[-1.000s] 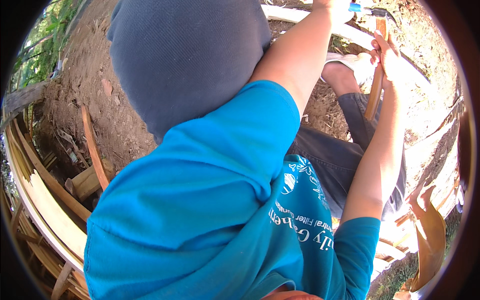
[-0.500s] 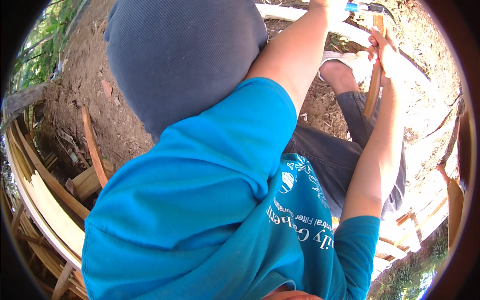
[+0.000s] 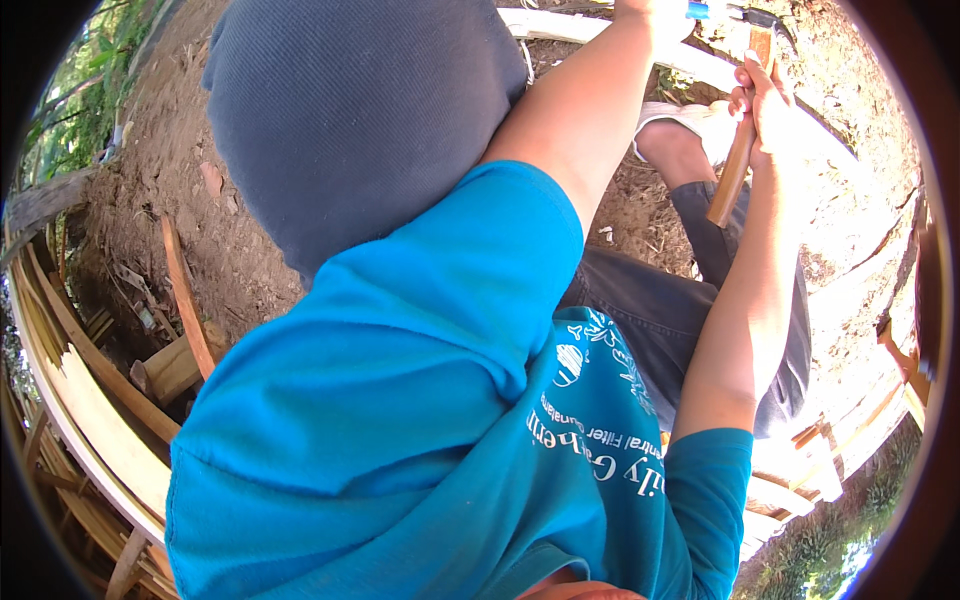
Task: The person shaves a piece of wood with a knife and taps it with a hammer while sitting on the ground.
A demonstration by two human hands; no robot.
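Note:
My right hand [image 3: 770, 105] is closed around the wooden handle of a claw hammer [image 3: 734, 172] at the upper right. The hammer's dark head is near the top edge, its curved claw toward the right. Beside the head's other end is a short blue piece [image 3: 697, 11], seemingly the end of a tool at my left hand [image 3: 662, 20]. That hand is bent round it at the top edge, partly cut off and washed out by sunlight, so the tool's kind does not show. Below the hands is my bent leg in dark trousers [image 3: 640, 290], with a pale shoe [image 3: 690, 122].
A long pale wood strip [image 3: 565, 26] crosses the dirt ground beyond my hands. Split boards [image 3: 105, 410] are stacked at the left, near a leaning brown stick [image 3: 185, 290]. More pale wood pieces [image 3: 800, 470] lie at the lower right. A dark grey rounded cloth [image 3: 360, 120] covers the upper left.
The lower end of the hammer handle has swung left and slightly up. The hammer head and both hands have stayed almost in place.

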